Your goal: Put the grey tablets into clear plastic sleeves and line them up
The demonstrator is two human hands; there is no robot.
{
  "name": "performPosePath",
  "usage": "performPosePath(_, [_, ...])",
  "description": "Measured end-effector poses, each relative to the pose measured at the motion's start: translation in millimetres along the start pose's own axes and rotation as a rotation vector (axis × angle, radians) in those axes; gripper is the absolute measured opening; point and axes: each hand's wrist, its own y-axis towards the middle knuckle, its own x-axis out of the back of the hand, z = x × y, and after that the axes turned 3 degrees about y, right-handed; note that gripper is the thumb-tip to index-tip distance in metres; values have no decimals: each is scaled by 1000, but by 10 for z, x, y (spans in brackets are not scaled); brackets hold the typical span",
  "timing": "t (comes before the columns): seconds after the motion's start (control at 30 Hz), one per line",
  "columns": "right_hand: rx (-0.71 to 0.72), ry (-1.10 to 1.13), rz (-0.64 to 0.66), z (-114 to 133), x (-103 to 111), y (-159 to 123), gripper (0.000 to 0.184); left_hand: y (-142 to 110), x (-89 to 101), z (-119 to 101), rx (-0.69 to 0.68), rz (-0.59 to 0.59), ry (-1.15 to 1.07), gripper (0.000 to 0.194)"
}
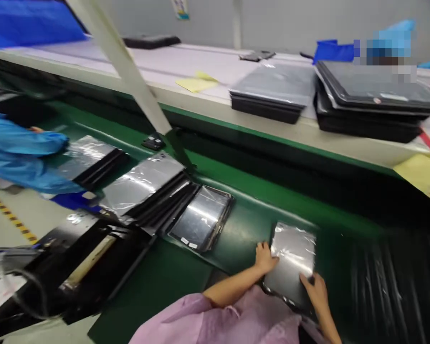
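Far left, a co-worker's blue sleeve (pixel 21 153) reaches in over the belt, with their hand mostly hidden. Below that there's yellow-and-black floor tape (pixel 10 215) and a black fixture (pixel 71 258) with cables, cut off by the frame edge. A white strut (pixel 125 67) runs diagonally up toward the far surface (pixel 93 62).

On the green conveyor belt (pixel 243 234), film-wrapped dark panels (pixel 143 186) overlap in a row, with a film-covered panel (pixel 200 217) right beside them. Then there's a stretch of green belt before the main action: a wrapped panel (pixel 292 265) lying near the edge closest to the person. The left hand (pixel 265 258) is gripping its left edge with the fingers spread, and the right hand (pixel 313 291) has its lower right edge, fingers curled over. Neither hand has let go. A pink sleeve (pixel 236 320) covers the near arm, and the panel's near corner is hard to make out.

Past that, the belt turns into a dark ribbed section (pixel 390 282). Up on the surface sit stacks of black trays (pixel 372 100), with yellow paper (pixel 421 172) at the right edge. Top right is pixelated, so I can't tell what's there.
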Motion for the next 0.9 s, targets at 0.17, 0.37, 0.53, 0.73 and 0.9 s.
performPosePath(0.17, [-87, 81, 61, -84, 22, 274, 36, 156, -139, 78, -57, 23, 20, 85])
performPosePath(0.37, [82, 441, 192, 283, 92, 302, 49, 145, -63, 72, -124, 4, -93, 84])
performPosePath(0.53, [144, 690, 218, 599, 476, 139, 56, -136, 154, -277, -306, -36, -280, 84])
performPosePath(0.73, [288, 915, 139, 1053, 1352, -241, 45, -1105, 736, -1048, -847, -285, -367, 71])
performPosePath(0.9, [343, 1020, -53, 1280, 1780, -598, 48, -1738, 1031, -1401, -1232, -468, -184, 62])
